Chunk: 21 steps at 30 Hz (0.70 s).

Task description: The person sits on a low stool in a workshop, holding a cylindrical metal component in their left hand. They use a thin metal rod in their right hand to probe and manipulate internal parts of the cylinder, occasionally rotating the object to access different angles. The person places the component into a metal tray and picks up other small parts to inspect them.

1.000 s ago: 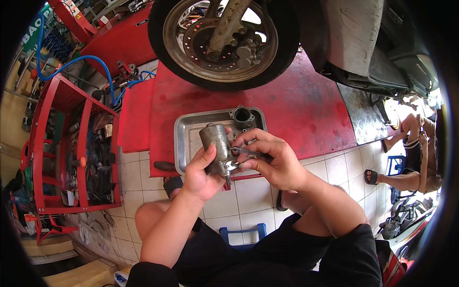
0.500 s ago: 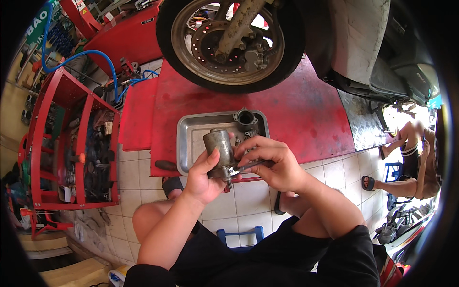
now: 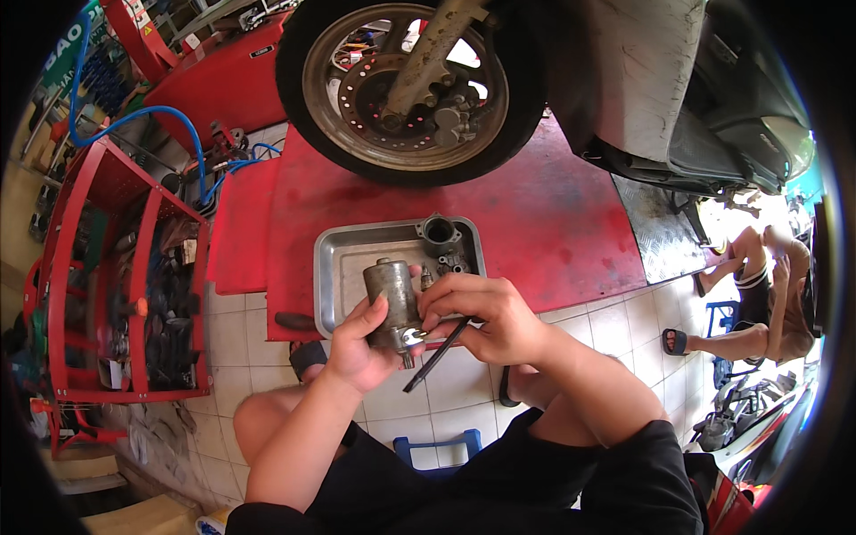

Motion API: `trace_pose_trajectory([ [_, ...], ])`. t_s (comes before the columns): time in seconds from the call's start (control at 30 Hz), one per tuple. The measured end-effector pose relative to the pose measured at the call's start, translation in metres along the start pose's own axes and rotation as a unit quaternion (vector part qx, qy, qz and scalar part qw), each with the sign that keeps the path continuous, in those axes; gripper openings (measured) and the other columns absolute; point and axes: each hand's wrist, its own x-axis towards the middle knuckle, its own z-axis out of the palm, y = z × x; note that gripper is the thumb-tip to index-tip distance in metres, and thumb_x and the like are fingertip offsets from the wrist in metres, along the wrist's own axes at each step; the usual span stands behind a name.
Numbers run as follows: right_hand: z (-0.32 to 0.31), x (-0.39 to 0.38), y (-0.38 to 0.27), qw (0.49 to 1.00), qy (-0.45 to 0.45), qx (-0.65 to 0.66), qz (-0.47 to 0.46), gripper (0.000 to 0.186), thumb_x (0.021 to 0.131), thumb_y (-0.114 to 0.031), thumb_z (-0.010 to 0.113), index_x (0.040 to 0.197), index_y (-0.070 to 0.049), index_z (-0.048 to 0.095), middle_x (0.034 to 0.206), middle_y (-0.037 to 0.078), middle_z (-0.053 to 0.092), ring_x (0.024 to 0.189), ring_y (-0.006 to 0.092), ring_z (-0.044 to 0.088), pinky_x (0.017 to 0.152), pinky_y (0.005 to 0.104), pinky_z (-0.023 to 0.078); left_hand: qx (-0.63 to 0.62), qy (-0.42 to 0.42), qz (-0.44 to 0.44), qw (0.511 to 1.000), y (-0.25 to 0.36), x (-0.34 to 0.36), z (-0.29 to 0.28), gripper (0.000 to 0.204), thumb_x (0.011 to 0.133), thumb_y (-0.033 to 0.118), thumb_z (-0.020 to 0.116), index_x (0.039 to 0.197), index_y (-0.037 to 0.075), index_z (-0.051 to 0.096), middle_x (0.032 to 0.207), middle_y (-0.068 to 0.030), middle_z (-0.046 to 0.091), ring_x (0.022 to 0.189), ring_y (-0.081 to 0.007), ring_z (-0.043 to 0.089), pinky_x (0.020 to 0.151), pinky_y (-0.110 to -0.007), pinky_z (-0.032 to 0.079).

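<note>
The thing in hand is a small cylindrical metal part (image 3: 392,299), perhaps a starter motor, with a dull, grimy grey-brown casing, a flat round top and a brighter fitting with a short stub at its lower end. It is held roughly upright, tilted a little, above the tiled floor (image 3: 446,392) and just in front of the near edge of a shallow steel tray (image 3: 343,267). The left hand (image 3: 361,343) is wrapped around the lower part of the cylinder from below and from the left, thumb up along its side, gripping it. The right hand (image 3: 486,316) is curled with its fingertips against the lower right of the cylinder, and it also pinches a thin dark tool (image 3: 437,355), a screwdriver or a pick, whose shaft slants down and to the left beneath the hands; the tool's tip is too small to make out. The tray rests on a red service ramp (image 3: 553,223) and holds a grey cast part with a round bore (image 3: 439,234) at its far right corner, with smaller fittings beside it that the hands partly hide. Beyond the tray stands a motorcycle front wheel (image 3: 406,85) with a brake disc and caliper. To the left is a red tool rack (image 3: 116,276), with a blue hose (image 3: 156,111) looping behind it. At the right edge another person (image 3: 758,294) sits on the tiles, well apart.
</note>
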Motion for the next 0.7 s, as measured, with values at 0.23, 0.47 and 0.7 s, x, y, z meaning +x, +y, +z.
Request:
trace_pose_trajectory([
  [0.23, -0.0006, 0.0013, 0.0, 1.0, -0.01, 0.026, 0.004, 0.033, 0.064, 0.018, 0.063, 0.094, 0.004, 0.067, 0.099, 0.012, 0.066, 0.091, 0.0294, 0.068, 0.081, 0.0356, 0.057, -0.029, -0.021, -0.005, 0.999, 0.0003, -0.0027, 0.0017, 0.064, 0.095, 0.034, 0.064, 0.146, 0.007, 0.037, 0.114, -0.0124, 0.059, 0.095, -0.0256, 0.061, 0.069, -0.04, 0.05],
  [0.47, 0.0017, 0.004, -0.0013, 1.0, 0.0, 0.013, 0.0, 0.026, 0.065, 0.01, 0.072, 0.089, 0.002, 0.067, 0.099, 0.01, 0.066, 0.086, 0.0278, 0.067, 0.075, 0.0362, 0.055, -0.042, -0.051, -0.013, 0.998, 0.0014, -0.0037, -0.0018, 0.066, 0.093, 0.034, 0.066, 0.145, 0.007, 0.037, 0.117, -0.0139, 0.059, 0.101, -0.0283, 0.062, 0.095, -0.047, 0.053],
  [0.7, 0.0056, 0.0041, 0.0018, 1.0, -0.003, 0.016, 0.007, 0.028, 0.066, -0.003, 0.084, 0.088, 0.001, 0.067, 0.097, 0.01, 0.066, 0.085, 0.0265, 0.066, 0.075, 0.0356, 0.054, -0.029, -0.012, 0.004, 0.999, 0.002, -0.0072, 0.0017, 0.066, 0.093, 0.03, 0.066, 0.147, 0.007, 0.036, 0.124, -0.013, 0.058, 0.113, -0.0286, 0.061, 0.1, -0.05, 0.05],
])
